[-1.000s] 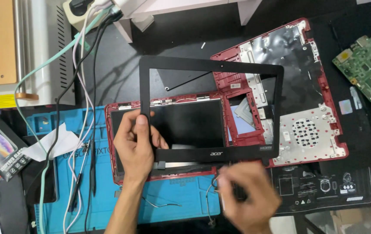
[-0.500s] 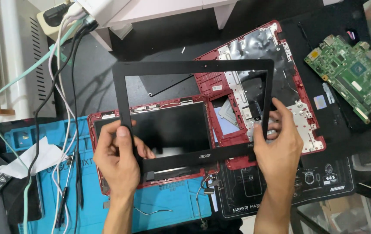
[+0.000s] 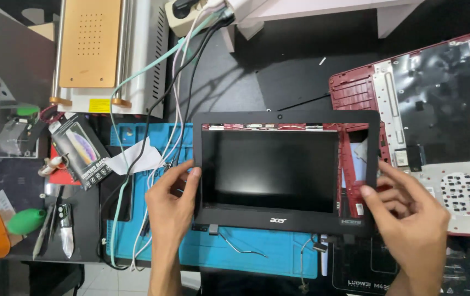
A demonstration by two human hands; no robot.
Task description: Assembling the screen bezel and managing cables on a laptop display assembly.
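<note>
Head view: a black laptop screen bezel point(image 3: 287, 170), a thin rectangular frame with a small round camera hole at its far edge, lies over a dark display panel point(image 3: 270, 170) in the middle of the bench, above a blue work mat point(image 3: 257, 255). The frame sits shifted to the right of the panel, so a strip of the red lid shell point(image 3: 353, 164) shows inside its right opening.

The left hand point(image 3: 172, 211) pinches the frame's left rail, thumb on top and fingers curled behind it. The right hand point(image 3: 410, 219) is half open, its fingertips point(image 3: 367, 192) touching the outer right edge without closing round it.

Judging by its thin rails, the bezel is probably light, flexible plastic that would twist or crack at the corners; the 2 side rails, held near their middles, look like the safest grip.

To the far right lies a red laptop base shell point(image 3: 432, 109). A bundle of cables point(image 3: 158, 109) runs from the far side toward the mat.
</note>
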